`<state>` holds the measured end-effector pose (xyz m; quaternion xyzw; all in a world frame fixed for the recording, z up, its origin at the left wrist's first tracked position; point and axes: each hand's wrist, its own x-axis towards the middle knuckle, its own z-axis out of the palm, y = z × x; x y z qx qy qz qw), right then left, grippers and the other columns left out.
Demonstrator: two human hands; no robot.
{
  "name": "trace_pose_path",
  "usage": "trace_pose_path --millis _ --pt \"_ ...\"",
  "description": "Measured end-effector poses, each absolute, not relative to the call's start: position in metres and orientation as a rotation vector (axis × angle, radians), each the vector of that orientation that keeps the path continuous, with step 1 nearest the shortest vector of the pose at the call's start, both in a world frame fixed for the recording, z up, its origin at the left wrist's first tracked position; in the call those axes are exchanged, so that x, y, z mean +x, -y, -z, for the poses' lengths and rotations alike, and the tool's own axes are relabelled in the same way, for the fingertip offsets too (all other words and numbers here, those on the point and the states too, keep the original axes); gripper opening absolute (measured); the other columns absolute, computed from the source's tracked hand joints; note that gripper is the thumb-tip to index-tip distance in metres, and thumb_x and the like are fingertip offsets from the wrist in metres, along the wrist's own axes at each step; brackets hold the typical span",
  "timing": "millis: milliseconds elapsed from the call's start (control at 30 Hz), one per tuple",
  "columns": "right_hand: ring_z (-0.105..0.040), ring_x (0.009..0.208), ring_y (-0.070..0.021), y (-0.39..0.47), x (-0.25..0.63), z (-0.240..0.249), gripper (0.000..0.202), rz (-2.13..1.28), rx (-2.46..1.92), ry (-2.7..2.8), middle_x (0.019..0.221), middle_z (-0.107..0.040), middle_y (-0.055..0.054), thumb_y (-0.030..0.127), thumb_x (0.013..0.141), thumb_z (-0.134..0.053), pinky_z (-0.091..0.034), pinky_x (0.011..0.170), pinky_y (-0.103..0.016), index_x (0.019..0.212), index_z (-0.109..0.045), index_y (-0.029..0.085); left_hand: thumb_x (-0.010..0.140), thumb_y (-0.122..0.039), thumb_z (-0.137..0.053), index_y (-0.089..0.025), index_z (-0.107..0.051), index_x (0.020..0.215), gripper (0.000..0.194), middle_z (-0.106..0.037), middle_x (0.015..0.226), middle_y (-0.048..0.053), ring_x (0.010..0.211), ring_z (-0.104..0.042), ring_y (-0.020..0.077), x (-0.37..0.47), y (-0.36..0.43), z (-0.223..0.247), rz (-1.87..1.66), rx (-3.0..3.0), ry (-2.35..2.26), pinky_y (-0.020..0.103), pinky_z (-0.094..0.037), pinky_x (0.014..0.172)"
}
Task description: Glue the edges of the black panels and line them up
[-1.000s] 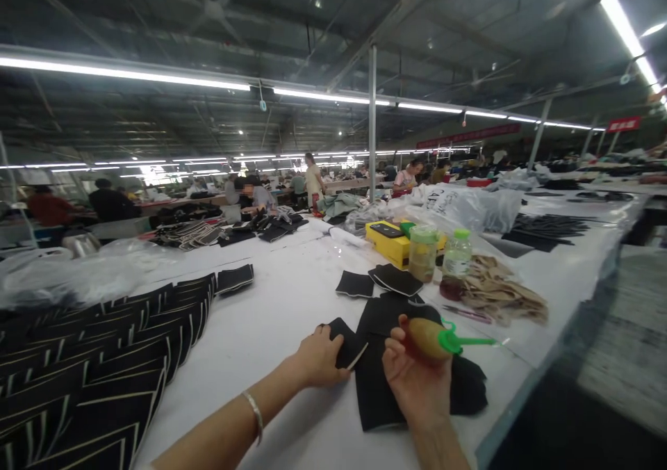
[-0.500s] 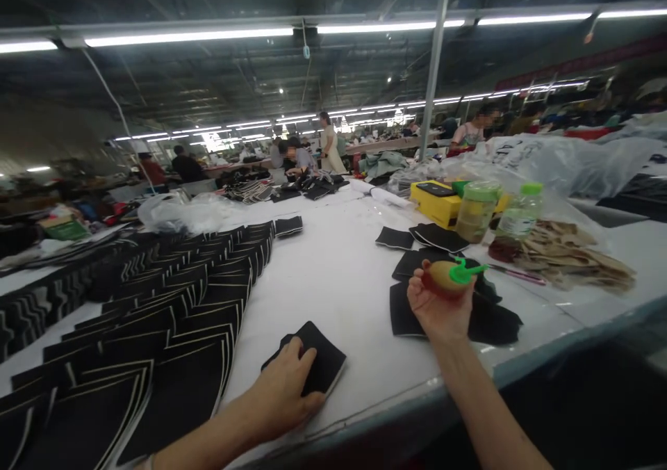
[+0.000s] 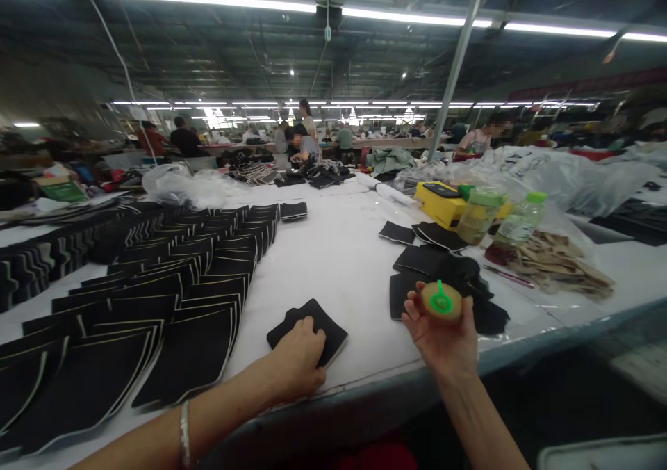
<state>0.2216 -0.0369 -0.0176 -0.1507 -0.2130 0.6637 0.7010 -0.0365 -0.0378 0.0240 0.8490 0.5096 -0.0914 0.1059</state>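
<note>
My left hand (image 3: 298, 360) rests on a black fabric piece (image 3: 329, 325) with a pale edge, near the front of the white table. Its fingers are bent and pressed together on the piece; the fingertips are partly hidden. Held up in my right hand (image 3: 442, 345) is a small squeeze bottle (image 3: 454, 304) of amber colour. A green nozzle (image 3: 441, 302) on it points toward me. Beneath and behind that hand lie several loose black pieces (image 3: 420, 260), overlapping one another.
Long overlapping rows of black pieces (image 3: 208, 324) cover the left side of the table. At the right stand a yellow box (image 3: 435, 207), a jar (image 3: 479, 216) and a green-capped bottle (image 3: 518, 221), beside tan scraps (image 3: 563, 265). Several people work farther back.
The squeeze bottle has tipped from lying sideways, nozzle to the right, to nozzle facing me, and is slightly lower. My left hand stays on the black piece. The camera view has shifted.
</note>
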Motion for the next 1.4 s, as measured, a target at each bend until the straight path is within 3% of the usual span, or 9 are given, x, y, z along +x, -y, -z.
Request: trace_pose_path --millis 567,833,1067,1200,1400 --pt "-0.068 0.083 -0.0208 0.061 0.222 0.015 0.059 -1.407 -0.482 0.459 0.095 -0.071 -0.009 0.063 0.071 -0.071 -0.06 0.07 -0.033 0.106 -0.069 0.016 0.074 -0.016 -0.052 -0.013 -0.064 0.097 0.026 -0.051 0.117 0.016 0.11 -0.05 0.0292 -0.046 0.04 -0.021 0.212 2.458 -1.446 0.038 -0.045 0.095" --pt "-0.068 0.081 -0.023 0.063 0.221 0.02 0.06 -1.376 -0.515 0.435 0.094 -0.071 -0.011 0.061 0.069 -0.074 -0.061 0.068 -0.035 0.106 -0.068 0.014 0.069 -0.012 -0.053 -0.007 -0.062 0.104 0.036 -0.053 0.111 0.017 0.105 -0.051 0.0306 -0.029 0.047 -0.021 0.327 2.521 -1.519 0.038 -0.046 0.09" --pt "-0.066 0.093 -0.0276 0.069 0.218 0.016 0.038 -1.143 -0.588 0.57 0.11 -0.067 -0.005 0.039 0.075 -0.077 -0.062 0.067 -0.044 0.107 -0.064 0.024 0.078 -0.013 -0.044 -0.009 -0.065 0.092 0.026 -0.059 0.099 0.018 0.093 -0.059 0.0289 -0.03 0.025 -0.014 0.26 2.517 -1.675 0.038 -0.048 0.081" --pt "-0.066 0.086 -0.0238 0.07 0.211 0.005 0.049 -1.071 -0.682 0.687 0.1 -0.067 -0.008 0.033 0.073 -0.079 -0.06 0.07 -0.035 0.117 -0.059 0.021 0.081 -0.013 -0.04 -0.011 -0.066 0.084 0.026 -0.061 0.095 0.015 0.084 -0.063 0.0278 -0.039 0.011 -0.015 0.221 2.451 -1.742 0.039 -0.049 0.076" --pt "-0.06 0.082 -0.0224 0.064 0.19 -0.009 0.058 -0.897 -0.833 0.914 0.093 -0.062 -0.003 0.031 0.065 -0.083 -0.058 0.067 -0.033 0.117 -0.058 0.026 0.085 -0.015 -0.038 -0.013 -0.064 0.093 0.027 -0.062 0.097 0.014 0.086 -0.064 0.0295 -0.045 0.009 -0.009 0.191 2.446 -1.789 0.039 -0.05 0.074"
